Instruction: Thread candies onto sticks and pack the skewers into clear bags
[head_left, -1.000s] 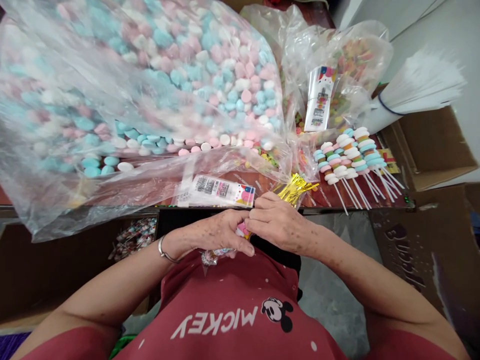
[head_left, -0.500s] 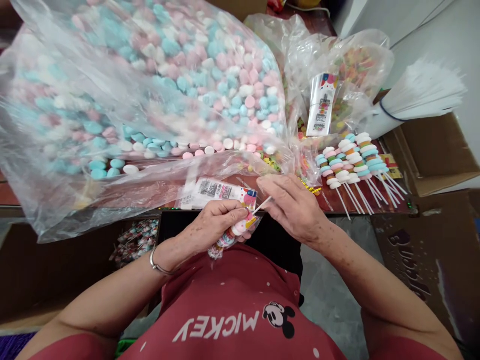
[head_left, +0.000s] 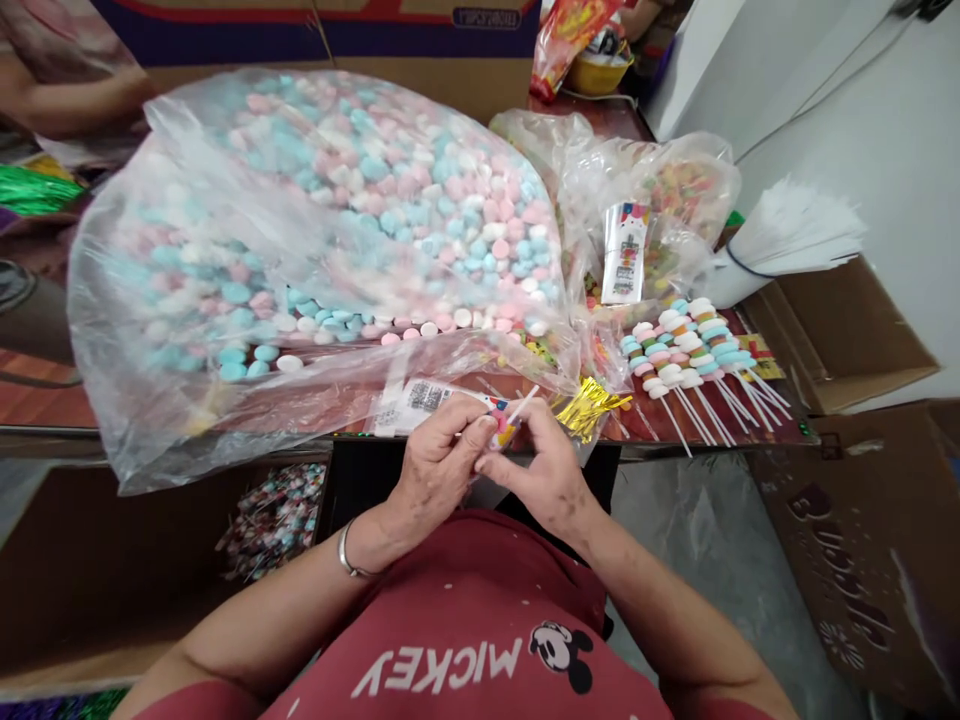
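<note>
My left hand is closed around a marshmallow candy skewer in a printed clear wrapper. Its white stick pokes out up and to the right; the marshmallow end is hidden behind my fingers. My right hand curls its thumb and forefinger in at the wrapper's mouth, around the base of the stick. Whether a tie sits between those fingers cannot be seen. Gold twist ties lie just beyond my right hand. Flat printed wrappers lie on the table behind my left hand.
A huge clear bag of pastel marshmallows fills the table's left. Finished-looking unwrapped skewers lie at right, near bundled wrappers, gummy bags and white sticks. An open carton below left holds wrapped skewers. Another person's arm shows upper left.
My right hand has moved left and down from over the twist ties, closing in at the wrapper's mouth and uncovering the gold ties. The wrapped skewer's lower end is now hidden. The view has shifted.
</note>
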